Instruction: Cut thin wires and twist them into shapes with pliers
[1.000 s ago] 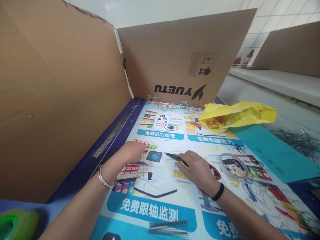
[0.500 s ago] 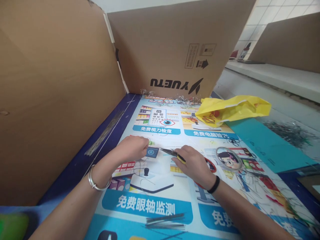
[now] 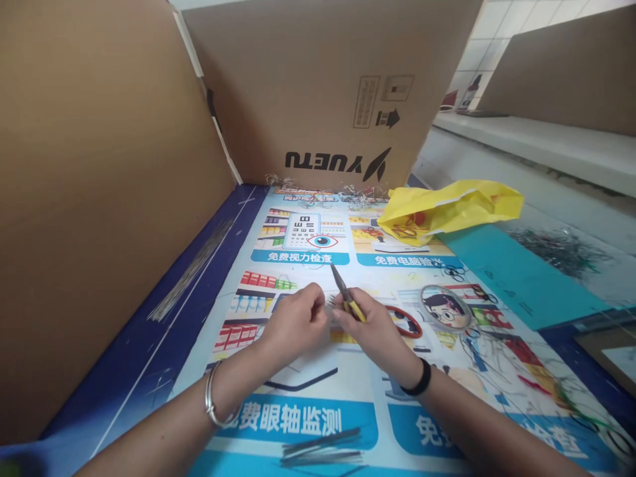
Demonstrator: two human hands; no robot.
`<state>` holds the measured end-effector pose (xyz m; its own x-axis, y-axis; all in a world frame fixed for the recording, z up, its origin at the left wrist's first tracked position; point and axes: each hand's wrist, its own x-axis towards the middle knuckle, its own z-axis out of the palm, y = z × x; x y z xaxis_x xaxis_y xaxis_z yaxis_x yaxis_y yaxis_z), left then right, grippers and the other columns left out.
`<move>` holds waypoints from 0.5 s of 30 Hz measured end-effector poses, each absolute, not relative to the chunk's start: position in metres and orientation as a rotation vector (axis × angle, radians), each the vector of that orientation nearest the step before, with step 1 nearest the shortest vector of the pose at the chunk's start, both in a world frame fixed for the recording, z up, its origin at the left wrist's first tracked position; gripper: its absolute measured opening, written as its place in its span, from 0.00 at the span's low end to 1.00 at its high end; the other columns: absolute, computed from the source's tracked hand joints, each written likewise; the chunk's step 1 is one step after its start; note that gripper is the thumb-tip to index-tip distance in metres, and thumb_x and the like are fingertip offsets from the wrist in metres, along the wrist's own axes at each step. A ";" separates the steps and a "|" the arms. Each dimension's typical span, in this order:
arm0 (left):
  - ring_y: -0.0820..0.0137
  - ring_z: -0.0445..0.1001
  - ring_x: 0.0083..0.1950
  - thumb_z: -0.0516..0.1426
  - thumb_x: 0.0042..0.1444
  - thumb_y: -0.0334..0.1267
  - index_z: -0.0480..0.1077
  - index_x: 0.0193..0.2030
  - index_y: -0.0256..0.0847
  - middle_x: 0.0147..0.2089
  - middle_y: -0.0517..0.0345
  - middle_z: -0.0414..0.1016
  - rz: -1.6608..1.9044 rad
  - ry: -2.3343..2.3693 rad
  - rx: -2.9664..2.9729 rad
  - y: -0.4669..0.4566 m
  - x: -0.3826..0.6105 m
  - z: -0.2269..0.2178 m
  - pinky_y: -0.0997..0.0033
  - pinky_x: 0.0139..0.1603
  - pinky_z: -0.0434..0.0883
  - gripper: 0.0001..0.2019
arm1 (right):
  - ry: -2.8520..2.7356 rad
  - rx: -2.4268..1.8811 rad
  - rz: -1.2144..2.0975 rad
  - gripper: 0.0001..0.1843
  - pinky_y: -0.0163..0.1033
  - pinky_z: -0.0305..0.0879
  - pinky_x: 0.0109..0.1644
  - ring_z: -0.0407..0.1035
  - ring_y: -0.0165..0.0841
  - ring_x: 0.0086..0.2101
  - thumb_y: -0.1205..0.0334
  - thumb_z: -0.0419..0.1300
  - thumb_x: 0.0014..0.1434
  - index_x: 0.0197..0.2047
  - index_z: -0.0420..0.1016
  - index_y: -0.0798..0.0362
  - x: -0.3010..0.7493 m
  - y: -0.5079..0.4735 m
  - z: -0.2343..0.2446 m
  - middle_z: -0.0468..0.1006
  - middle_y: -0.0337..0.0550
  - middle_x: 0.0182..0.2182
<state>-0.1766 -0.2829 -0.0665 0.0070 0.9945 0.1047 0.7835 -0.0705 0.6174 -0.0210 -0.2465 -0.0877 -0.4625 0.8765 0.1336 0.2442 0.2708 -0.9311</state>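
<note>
My right hand [image 3: 370, 324] is wrapped round pliers [image 3: 346, 295] with yellow-and-black handles, their dark pointed jaws aimed up and away from me. Its thumb and fingertips almost meet my left hand [image 3: 301, 318], which is closed in a pinch. Thin wire [image 3: 330, 301] shows faintly between the two hands; most of it is hidden by the fingers. Both hands are just above a printed poster [image 3: 303, 397]. To the right of my right hand lie a red ring-shaped loop [image 3: 410, 322] and a clear round dish [image 3: 446, 308].
Cardboard walls stand left [image 3: 99, 199] and behind [image 3: 308, 86]. Straight wires lie in a bundle [image 3: 191, 271] at left and a dark bundle [image 3: 322, 449] in front. At right are a yellow bag [image 3: 462, 205], a teal sheet [image 3: 527, 278] and a tangled wire heap [image 3: 556, 252].
My hands have come together from apart, my left hand moving right. The pliers have swung from pointing left to pointing upward. The whole view has shifted slightly.
</note>
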 end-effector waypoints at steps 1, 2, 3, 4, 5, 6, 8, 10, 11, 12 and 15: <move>0.72 0.66 0.26 0.49 0.50 0.33 0.59 0.27 0.42 0.24 0.63 0.67 0.763 1.811 1.871 -0.283 -0.177 -0.068 0.73 0.27 0.59 0.03 | -1.853 -1.004 1.222 0.05 0.33 0.60 0.33 0.61 0.28 0.29 0.60 0.56 0.54 0.32 0.65 0.52 -0.021 -0.246 -0.090 0.66 0.35 0.27; 0.72 0.67 0.26 0.50 0.50 0.33 0.59 0.27 0.42 0.24 0.64 0.67 0.786 1.787 1.827 -0.283 -0.177 -0.069 0.74 0.27 0.60 0.03 | -1.830 -0.998 1.249 0.05 0.33 0.60 0.32 0.61 0.28 0.28 0.60 0.56 0.54 0.32 0.65 0.52 -0.021 -0.245 -0.092 0.66 0.35 0.26; 0.72 0.68 0.27 0.50 0.51 0.33 0.60 0.28 0.42 0.24 0.64 0.67 0.813 1.748 1.777 -0.283 -0.177 -0.070 0.74 0.27 0.61 0.02 | -1.805 -0.992 1.285 0.05 0.33 0.60 0.32 0.61 0.27 0.27 0.60 0.56 0.54 0.32 0.65 0.52 -0.020 -0.244 -0.094 0.66 0.35 0.26; 0.72 0.69 0.27 0.50 0.52 0.34 0.61 0.29 0.42 0.24 0.64 0.68 0.843 1.692 1.722 -0.283 -0.177 -0.072 0.74 0.28 0.62 0.02 | -1.774 -0.985 1.326 0.05 0.33 0.59 0.30 0.60 0.27 0.26 0.59 0.56 0.55 0.32 0.65 0.52 -0.020 -0.243 -0.095 0.65 0.34 0.25; 0.73 0.70 0.28 0.51 0.53 0.35 0.62 0.31 0.42 0.25 0.64 0.69 0.876 1.623 1.665 -0.282 -0.177 -0.073 0.74 0.28 0.64 0.01 | -1.740 -0.980 1.368 0.06 0.32 0.59 0.29 0.60 0.26 0.25 0.59 0.56 0.55 0.32 0.65 0.52 -0.020 -0.243 -0.096 0.64 0.33 0.24; 0.73 0.70 0.28 0.51 0.54 0.37 0.63 0.33 0.42 0.26 0.64 0.70 0.907 1.548 1.608 -0.282 -0.177 -0.074 0.75 0.29 0.65 0.02 | -1.702 -0.978 1.409 0.06 0.32 0.59 0.28 0.59 0.26 0.24 0.58 0.56 0.55 0.32 0.65 0.52 -0.020 -0.242 -0.096 0.64 0.32 0.23; 0.74 0.70 0.26 0.51 0.56 0.40 0.65 0.35 0.41 0.24 0.63 0.70 0.953 1.417 1.499 -0.282 -0.177 -0.075 0.75 0.28 0.66 0.06 | -1.634 -0.972 1.474 0.07 0.32 0.58 0.26 0.59 0.25 0.22 0.58 0.58 0.54 0.33 0.65 0.51 -0.020 -0.242 -0.095 0.63 0.31 0.21; 0.75 0.69 0.23 0.51 0.57 0.42 0.66 0.34 0.40 0.21 0.64 0.68 0.974 1.343 1.412 -0.282 -0.177 -0.077 0.76 0.26 0.65 0.08 | -1.590 -0.969 1.518 0.07 0.31 0.58 0.25 0.59 0.25 0.21 0.58 0.59 0.52 0.32 0.65 0.52 -0.021 -0.243 -0.094 0.63 0.30 0.20; 0.75 0.68 0.21 0.51 0.57 0.42 0.66 0.34 0.40 0.19 0.65 0.67 0.981 1.327 1.384 -0.282 -0.177 -0.078 0.76 0.25 0.65 0.09 | -1.576 -0.972 1.532 0.07 0.31 0.58 0.25 0.59 0.25 0.21 0.59 0.59 0.52 0.32 0.65 0.52 -0.022 -0.243 -0.093 0.64 0.30 0.20; 0.76 0.68 0.20 0.51 0.57 0.42 0.66 0.33 0.40 0.19 0.65 0.67 0.987 1.320 1.368 -0.282 -0.177 -0.079 0.77 0.24 0.64 0.09 | -1.566 -0.977 1.544 0.07 0.31 0.59 0.25 0.60 0.25 0.21 0.59 0.59 0.51 0.31 0.65 0.52 -0.023 -0.244 -0.092 0.64 0.30 0.20; 0.77 0.67 0.19 0.52 0.57 0.42 0.66 0.32 0.40 0.19 0.66 0.66 0.999 1.315 1.348 -0.281 -0.177 -0.082 0.78 0.23 0.63 0.09 | -1.531 -0.990 1.579 0.07 0.32 0.60 0.25 0.62 0.25 0.20 0.60 0.60 0.50 0.31 0.66 0.52 -0.025 -0.245 -0.091 0.66 0.30 0.19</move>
<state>-0.1771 -0.2811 -0.0821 0.0806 0.9944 -0.0686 0.2013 0.0512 0.9782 -0.0250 -0.2454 -0.0908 -0.4516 0.8911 -0.0459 0.0181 -0.0423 -0.9989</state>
